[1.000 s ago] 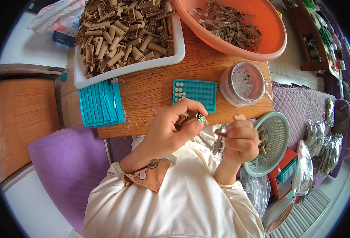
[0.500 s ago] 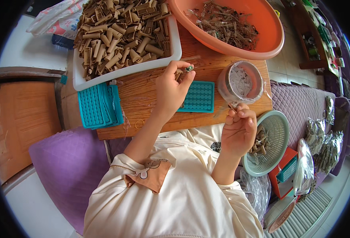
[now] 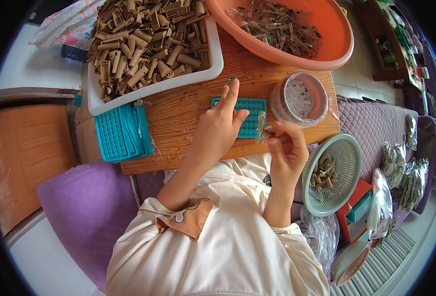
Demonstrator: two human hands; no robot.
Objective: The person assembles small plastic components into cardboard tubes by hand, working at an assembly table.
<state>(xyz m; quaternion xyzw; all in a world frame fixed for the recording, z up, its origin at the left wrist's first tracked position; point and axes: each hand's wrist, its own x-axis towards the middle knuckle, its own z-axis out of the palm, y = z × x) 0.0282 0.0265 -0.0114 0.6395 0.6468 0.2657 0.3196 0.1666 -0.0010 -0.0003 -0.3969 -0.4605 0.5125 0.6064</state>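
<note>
My left hand (image 3: 219,121) is raised over the wooden table, index and middle fingers stretched up and the thumb apart. A small green piece (image 3: 230,79), like a bit of circuit board, is at its fingertips; the exact grip is hidden. To its right, my right hand (image 3: 289,153) pinches a thin, shiny see-through strip (image 3: 261,123) with a darker end. Behind both hands lies a teal tray (image 3: 252,105) with rows of small cells. A clear round tub (image 3: 321,114) holding whitish scraps stands just beyond my right hand.
A white bin (image 3: 217,61) heaped with brown casings (image 3: 144,49) stands far left; an orange basin (image 3: 341,49) with tangled strips is far right. Stacked teal trays (image 3: 116,135) sit at the table's left edge. Right of my right arm is a pale green basket (image 3: 353,163) with brown pieces.
My left fingers have straightened out, with the green piece now at their tips. My right hand has moved left, closer to my left hand, and the see-through strip shows more plainly.
</note>
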